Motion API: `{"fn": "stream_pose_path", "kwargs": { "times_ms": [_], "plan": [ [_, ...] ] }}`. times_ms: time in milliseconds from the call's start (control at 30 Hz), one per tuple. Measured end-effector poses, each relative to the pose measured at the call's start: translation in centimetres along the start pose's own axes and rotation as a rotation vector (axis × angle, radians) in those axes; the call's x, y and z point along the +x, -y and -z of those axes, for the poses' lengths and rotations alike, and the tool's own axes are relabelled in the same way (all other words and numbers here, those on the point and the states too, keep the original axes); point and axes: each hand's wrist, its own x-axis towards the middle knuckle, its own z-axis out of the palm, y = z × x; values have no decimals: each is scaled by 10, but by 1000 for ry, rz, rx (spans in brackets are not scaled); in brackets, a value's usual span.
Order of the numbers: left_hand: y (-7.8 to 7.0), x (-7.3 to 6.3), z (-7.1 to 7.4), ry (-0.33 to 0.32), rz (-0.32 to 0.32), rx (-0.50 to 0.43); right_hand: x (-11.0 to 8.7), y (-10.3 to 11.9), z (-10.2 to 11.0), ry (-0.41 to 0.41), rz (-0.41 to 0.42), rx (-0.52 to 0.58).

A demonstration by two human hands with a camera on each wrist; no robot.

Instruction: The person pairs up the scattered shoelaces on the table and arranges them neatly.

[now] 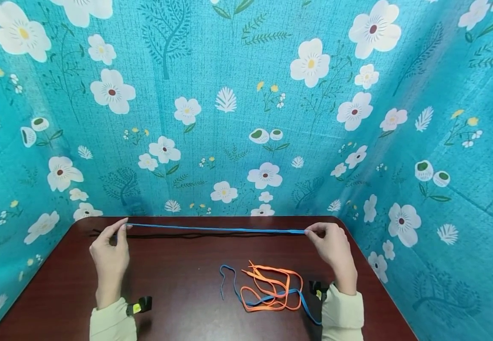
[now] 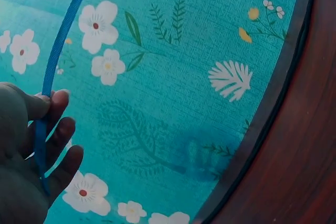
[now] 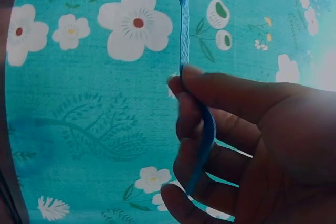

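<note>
A flat blue shoelace (image 1: 212, 228) is stretched nearly level between the two hands, above the far part of the table. At its left end, my left hand (image 1: 110, 248) pinches it between thumb and forefinger; in the left wrist view the tail of the shoelace (image 2: 40, 145) crosses the other fingers. My right hand (image 1: 333, 246) pinches the opposite end with thumb and forefinger. There, the right wrist view shows the shoelace (image 3: 208, 129) curving down past the pinch across the lower fingers. Behind the stretched lace, a black lace (image 1: 178, 236) lies lengthwise on the table.
Orange shoelaces (image 1: 289, 284) lie in loose loops on the table (image 1: 178, 284), nearer the right sleeve. A length of blue lace (image 1: 234, 279) winds among them, running toward that sleeve. A flowered turquoise cloth (image 1: 212, 156) hangs behind and beside the table.
</note>
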Motion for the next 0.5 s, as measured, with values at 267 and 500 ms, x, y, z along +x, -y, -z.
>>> {"fn": "stream_pose_path", "kwargs": {
  "times_ms": [267, 500],
  "plan": [
    [10, -1, -1, -101, 116, 43, 14, -21, -17, -29, -124, -128],
    [25, -3, -8, 29, 117, 165, 29, -36, -31, 67, -157, -184]
  ]
}}
